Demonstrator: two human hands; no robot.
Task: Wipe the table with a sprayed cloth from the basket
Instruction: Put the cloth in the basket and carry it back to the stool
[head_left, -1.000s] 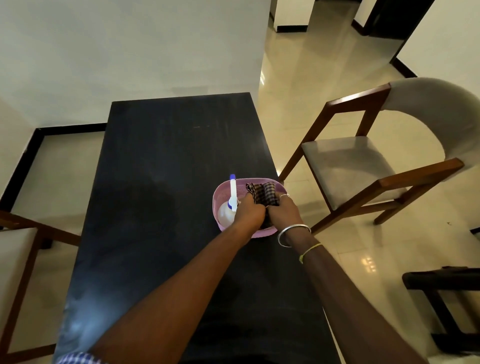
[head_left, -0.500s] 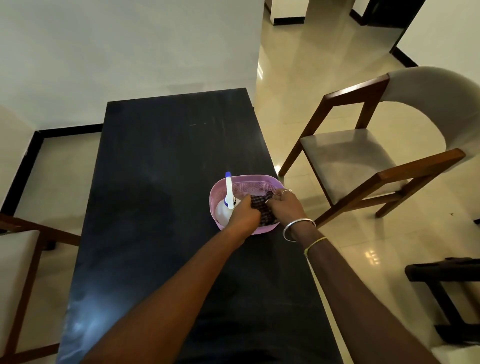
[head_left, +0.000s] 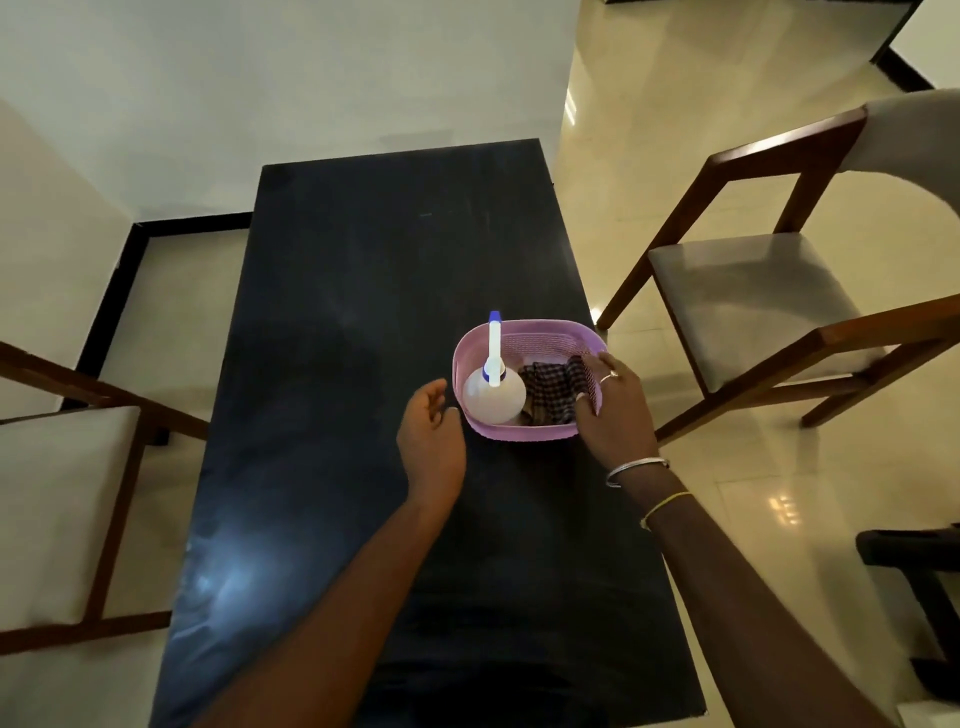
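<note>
On the black table (head_left: 363, 322), near its right edge, sits a pink basket (head_left: 540, 332). Inside: white spray bottle (head_left: 493, 397) with blue-tipped nozzle at left, checked cloth (head_left: 550, 389) bunched at right. Right hand (head_left: 615, 410) rests on basket's right rim, fingers curled over the rim and onto the cloth edge; a firm pinch on it can't be told. Left hand (head_left: 431, 441) hovers just left of basket, fingers loosely apart, holding nothing. Bangle and yellow thread on right wrist. Wooden chair (head_left: 753, 291) at right, another chair (head_left: 57, 499) at left.
</note>
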